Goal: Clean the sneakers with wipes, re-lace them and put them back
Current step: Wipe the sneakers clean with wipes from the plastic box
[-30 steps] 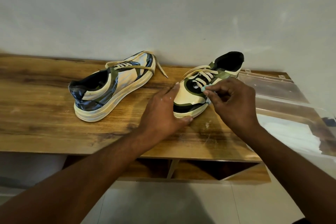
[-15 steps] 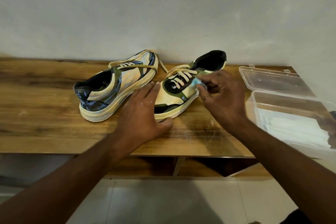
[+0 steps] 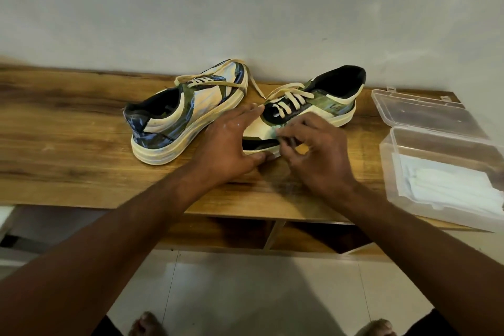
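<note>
**Wipe on the toe of the nearer sneaker, left hand bracing**

The right hand (image 3: 317,154) has its fingers curled, pinching a small pale blue-green wad of wipe (image 3: 276,132) against the cream toe panel of the green, black and cream sneaker (image 3: 313,106). Only a sliver of the wipe shows past the fingertips; how much of it is bunched inside the hand cannot be made out.

The left hand (image 3: 231,144) lies with straight, spread fingers along the toe's left flank, thumb tucked at the front of the sole, steadying the shoe and not clasping it.

This sneaker's long axis runs from the toe, which points at the person and lies under both hands, up and to the right to its black heel collar near the wall. So the uncleaned length lies away from the grip, toward the upper right, and the right hand is the nearer one for it. Its cream laces (image 3: 289,98) are threaded and loose.

Just to the left, the blue, cream and olive sneaker (image 3: 188,114) lies the opposite way, heel toward the person, one lace end trailing toward the first shoe. Both stand on the brown wooden shelf top (image 3: 68,144).

To the right, a clear plastic box (image 3: 387,161) with its hinged lid open holds folded white wipes (image 3: 450,188); the frame edge cuts it off. The toe tip and front sole are hidden beneath the hands.
</note>
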`<control>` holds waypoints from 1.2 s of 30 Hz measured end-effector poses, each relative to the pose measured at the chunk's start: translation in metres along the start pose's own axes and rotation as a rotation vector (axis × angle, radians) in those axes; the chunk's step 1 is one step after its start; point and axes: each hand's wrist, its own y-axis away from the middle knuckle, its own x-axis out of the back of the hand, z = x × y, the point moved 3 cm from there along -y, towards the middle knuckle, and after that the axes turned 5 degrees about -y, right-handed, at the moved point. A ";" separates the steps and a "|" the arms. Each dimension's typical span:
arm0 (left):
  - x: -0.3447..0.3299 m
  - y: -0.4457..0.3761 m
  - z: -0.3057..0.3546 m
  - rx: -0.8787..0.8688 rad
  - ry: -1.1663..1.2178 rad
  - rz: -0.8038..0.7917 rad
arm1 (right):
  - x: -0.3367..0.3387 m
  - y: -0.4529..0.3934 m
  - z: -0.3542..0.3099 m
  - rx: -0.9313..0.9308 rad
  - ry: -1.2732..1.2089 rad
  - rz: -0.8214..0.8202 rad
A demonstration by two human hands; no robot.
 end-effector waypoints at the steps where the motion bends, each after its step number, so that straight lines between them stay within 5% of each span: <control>1: 0.000 -0.001 0.000 0.007 -0.008 -0.002 | 0.007 -0.003 0.006 -0.018 -0.003 0.037; 7: -0.002 -0.004 0.003 0.015 -0.026 0.000 | 0.029 -0.009 0.036 -0.216 0.009 0.234; 16: 0.001 -0.005 -0.002 -0.030 0.077 0.022 | -0.008 -0.004 -0.004 0.031 0.041 -0.034; 22: -0.001 -0.006 0.002 -0.005 0.043 0.020 | 0.031 -0.012 0.028 -0.133 0.100 0.183; 29: 0.002 -0.005 0.003 -0.045 0.083 0.038 | -0.016 -0.001 -0.004 0.150 0.327 -0.151; 36: 0.002 -0.006 0.001 -0.010 0.025 0.012 | 0.026 -0.001 0.024 -0.100 0.236 0.077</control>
